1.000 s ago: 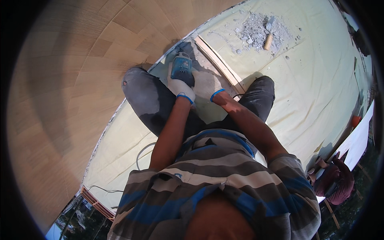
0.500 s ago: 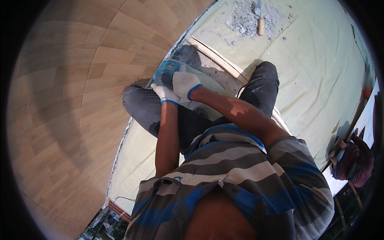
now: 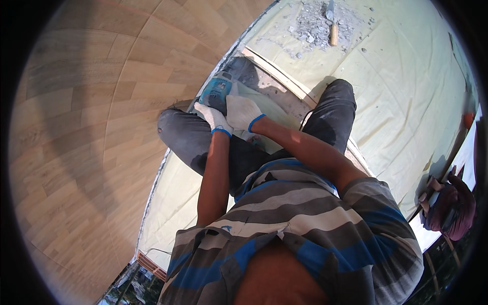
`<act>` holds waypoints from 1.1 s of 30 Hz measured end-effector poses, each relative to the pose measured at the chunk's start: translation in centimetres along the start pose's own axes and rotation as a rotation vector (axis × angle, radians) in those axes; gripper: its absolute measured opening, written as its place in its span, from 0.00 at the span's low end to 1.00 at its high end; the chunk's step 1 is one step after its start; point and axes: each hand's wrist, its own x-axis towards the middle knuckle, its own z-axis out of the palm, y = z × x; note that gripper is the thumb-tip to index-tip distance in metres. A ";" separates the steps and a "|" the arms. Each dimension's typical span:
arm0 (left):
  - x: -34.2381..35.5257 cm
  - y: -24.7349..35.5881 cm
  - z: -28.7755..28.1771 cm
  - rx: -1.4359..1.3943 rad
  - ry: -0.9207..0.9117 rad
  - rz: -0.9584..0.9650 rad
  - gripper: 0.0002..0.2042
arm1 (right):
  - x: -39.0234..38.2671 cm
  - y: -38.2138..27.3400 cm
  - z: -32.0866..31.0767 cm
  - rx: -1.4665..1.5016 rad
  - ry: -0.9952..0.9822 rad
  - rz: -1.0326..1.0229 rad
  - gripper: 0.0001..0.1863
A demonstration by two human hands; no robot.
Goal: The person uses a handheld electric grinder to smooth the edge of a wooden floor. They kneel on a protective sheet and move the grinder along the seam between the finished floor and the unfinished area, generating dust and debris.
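Observation:
A teal and dark power tool (image 3: 216, 92) is held between my two gloved hands, beside the tiled wall and above a dusty strip of bare ground. My left hand (image 3: 214, 118), in a white knit glove with a blue cuff, is closed on the tool's near left side. My right hand (image 3: 244, 112), gloved the same way, grips its right side, with the fingers mostly hidden from above. The tool's working end points away from me and is not clear to see. My bent knees stand on either side of it.
A tan tiled wall (image 3: 91, 101) rises along the left. A wooden strip (image 3: 279, 75) crosses a pale sheet (image 3: 391, 101). Grey rubble (image 3: 312, 33) and a wooden-handled trowel (image 3: 333, 34) lie at the far side. Another person (image 3: 448, 208) is at the far right.
The tool and both my hands have shifted slightly right. My left hand has turned a little, and my right hand has moved slightly nearer to me. Both still hold the tool.

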 end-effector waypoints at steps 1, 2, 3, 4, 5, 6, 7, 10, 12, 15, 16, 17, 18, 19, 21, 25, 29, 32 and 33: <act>0.0 -0.2 -0.3 0.025 0.023 0.008 0.48 | -0.3 0.0 0.3 0.013 0.018 -0.020 0.15; 0.1 -0.5 -0.5 0.049 0.045 0.016 0.48 | -0.5 0.1 0.4 0.023 0.016 -0.011 0.15; 0.2 -0.6 -0.8 0.073 0.068 0.023 0.48 | -0.7 0.1 0.6 0.033 0.014 -0.002 0.16; 0.5 -0.8 -1.2 0.077 0.064 0.037 0.48 | -0.8 0.1 0.5 0.038 0.015 0.009 0.16; 0.9 -1.0 -1.7 0.081 0.061 0.051 0.48 | -0.8 -0.2 0.6 0.035 0.010 0.026 0.16; 1.3 -1.1 -2.2 0.085 0.057 0.064 0.48 | -0.8 -0.6 0.7 0.033 0.005 0.044 0.16; 1.4 -1.0 -2.2 0.060 0.056 0.032 0.48 | -0.8 -0.6 0.8 0.026 0.004 0.068 0.16; 1.1 -0.3 -2.2 -0.002 0.030 -0.024 0.46 | -0.7 -1.1 1.2 0.049 0.035 0.065 0.16; 1.4 -0.2 -2.5 0.013 0.030 0.016 0.46 | -0.6 -1.6 1.2 0.071 0.010 0.074 0.15; 0.8 0.3 -1.5 0.021 0.083 -0.006 0.40 | -0.7 -1.0 1.6 0.103 0.034 0.064 0.17; 0.5 0.4 -1.5 0.038 0.082 -0.017 0.40 | -0.9 -0.9 2.0 0.115 0.049 0.052 0.17; 0.3 0.4 -1.5 0.055 0.081 -0.028 0.41 | -1.1 -0.7 2.3 0.120 0.055 0.071 0.19; 0.0 0.3 -1.5 0.088 0.090 -0.051 0.42 | -1.5 -0.5 2.6 0.125 0.061 0.091 0.20; -0.3 0.2 -1.6 0.117 0.103 -0.074 0.43 | -1.9 -0.6 2.4 0.128 0.063 0.108 0.22; -0.7 -0.3 -1.5 0.150 0.119 -0.093 0.44 | -2.9 -0.3 1.5 0.170 -0.027 0.165 0.25; 0.4 -1.6 -2.0 -0.016 0.033 -0.223 0.51 | -4.5 2.7 0.1 0.091 -0.031 0.055 0.30; 1.4 -2.2 -2.6 -0.188 -0.083 -0.479 0.54 | -4.8 5.4 -3.5 0.023 -0.143 -0.058 0.27; 1.0 -2.3 -1.5 -0.147 -0.122 -0.534 0.48 | -4.1 6.1 -4.3 0.001 -0.175 -0.101 0.28; 0.9 -2.1 -1.2 -0.166 -0.117 -0.540 0.47 | -4.0 6.1 -4.2 -0.004 -0.188 -0.101 0.28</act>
